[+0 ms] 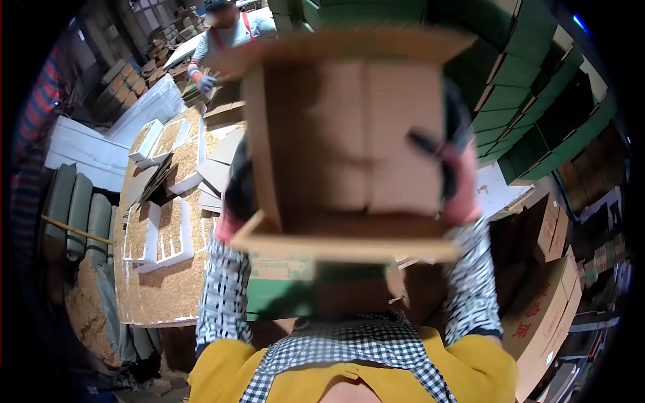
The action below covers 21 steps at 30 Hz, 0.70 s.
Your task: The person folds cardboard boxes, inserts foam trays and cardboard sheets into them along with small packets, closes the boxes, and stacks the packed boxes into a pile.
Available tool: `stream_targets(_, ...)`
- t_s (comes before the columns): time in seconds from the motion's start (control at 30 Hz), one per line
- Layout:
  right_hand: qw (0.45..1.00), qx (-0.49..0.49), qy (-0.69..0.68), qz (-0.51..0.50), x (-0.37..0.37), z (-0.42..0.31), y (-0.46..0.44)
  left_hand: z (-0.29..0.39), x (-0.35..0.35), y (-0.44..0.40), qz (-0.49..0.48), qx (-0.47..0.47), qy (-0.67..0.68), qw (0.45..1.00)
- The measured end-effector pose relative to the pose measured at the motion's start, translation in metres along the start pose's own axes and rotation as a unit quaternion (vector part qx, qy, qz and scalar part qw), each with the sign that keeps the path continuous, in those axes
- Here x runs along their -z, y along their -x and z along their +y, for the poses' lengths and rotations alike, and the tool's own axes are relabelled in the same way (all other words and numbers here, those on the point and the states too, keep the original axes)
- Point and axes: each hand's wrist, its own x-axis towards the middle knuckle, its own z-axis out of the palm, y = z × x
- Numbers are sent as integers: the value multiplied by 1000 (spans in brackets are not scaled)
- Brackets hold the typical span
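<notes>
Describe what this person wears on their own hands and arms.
The left hand and right hand wear pink gloves with blackish areas, somewhat blurred. Black-and-white patterned sleeve covers, dark-edged at the top, reach up to mustard-yellow sleeves.

The box was matt brown cardboard. Below the box, the apron and sleeves were printed cloth. Left of the box, the table had a rough, grainy top; its matt white trays looked like foam. Right of the box, green cartons looked like smooth cardboard.
</notes>
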Motion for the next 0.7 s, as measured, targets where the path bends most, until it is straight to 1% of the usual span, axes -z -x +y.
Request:
stream_targets(0.03,998,29,-45,-38,32,-12,-29,-3,-51,-15,-36,-71,-67,995)
stream_targets(0.07,997,-2,76,12,47,-25,-52,-6,-103,-30,-63,-145,-128,979)
stream_targets(0.1,978,-34,195,59,60,-33,-73,-27,-90,-64,-61,-139,-157,976)
stream_targets(0.17,956,21,273,104,113,-12,-104,-59,-72,-110,-54,-125,-221,966)
stream_targets(0.2,921,111,372,28,141,-1,-108,-93,-55,-106,-60,-102,-408,905)
stream_targets(0.23,864,200,460,-45,162,5,-112,-127,-38,-101,-76,-86,-580,807)
stream_targets(0.27,902,172,395,-40,169,7,-110,-128,-82,-70,-80,-85,-467,877)
stream_targets(0.3,933,140,329,-37,173,9,-109,-134,-77,-68,-79,-106,-603,787)
stream_targets(0.37,913,159,376,1,173,5,-120,-148,-61,-62,-59,-136,-666,731)
stream_targets(0.4,902,163,400,18,170,-2,-123,-149,-57,-59,-71,-138,-662,733)
stream_targets(0.47,924,133,353,-67,157,-42,-127,-162,-53,-53,-55,-141,-643,750)
stream_targets(0.53,918,134,373,-13,122,-41,-115,-161,-54,-50,-53,-163,-621,765)
stream_targets(0.63,968,17,251,-1,146,-13,-122,-164,-51,-57,-37,-185,-615,766)
stream_targets(0.7,926,20,376,-4,176,29,-115,-159,-71,-51,-3,-136,-579,804)
